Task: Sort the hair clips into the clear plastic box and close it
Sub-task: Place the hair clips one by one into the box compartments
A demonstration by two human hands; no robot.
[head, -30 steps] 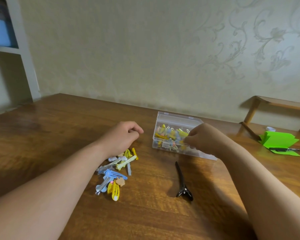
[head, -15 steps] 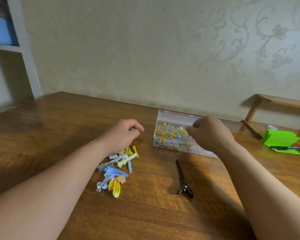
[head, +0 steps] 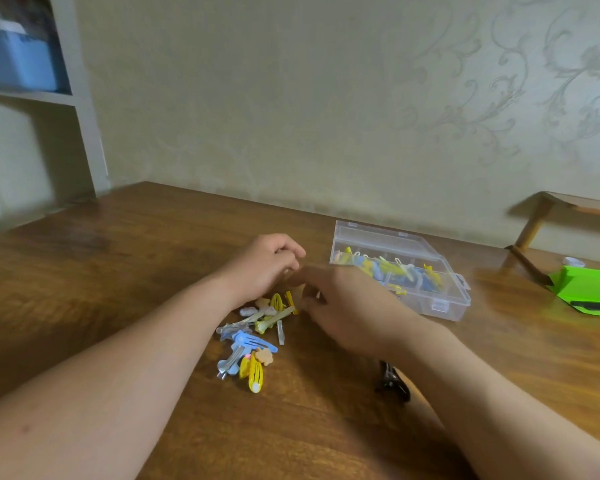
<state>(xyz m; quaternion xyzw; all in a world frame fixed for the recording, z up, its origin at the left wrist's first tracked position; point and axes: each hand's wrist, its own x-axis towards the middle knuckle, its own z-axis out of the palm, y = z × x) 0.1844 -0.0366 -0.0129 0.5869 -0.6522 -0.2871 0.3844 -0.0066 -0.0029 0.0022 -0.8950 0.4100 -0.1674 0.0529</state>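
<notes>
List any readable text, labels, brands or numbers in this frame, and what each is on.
No text can be read.
clear plastic box: no label or print visible.
green card: plain, no print visible.
pen on it: too small and blurred to read.
blue bin on the shelf: blurred, no text legible.

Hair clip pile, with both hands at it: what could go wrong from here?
1. The right hand is motion-blurred at the edge of the hair clip pile; its fingers could scatter loose clips or catch several together.
2. The black clip lies apart from the pile, partly under the right forearm; it may get swept along or overlooked.
3. The clear box sits close beside that forearm and might be nudged.
</notes>
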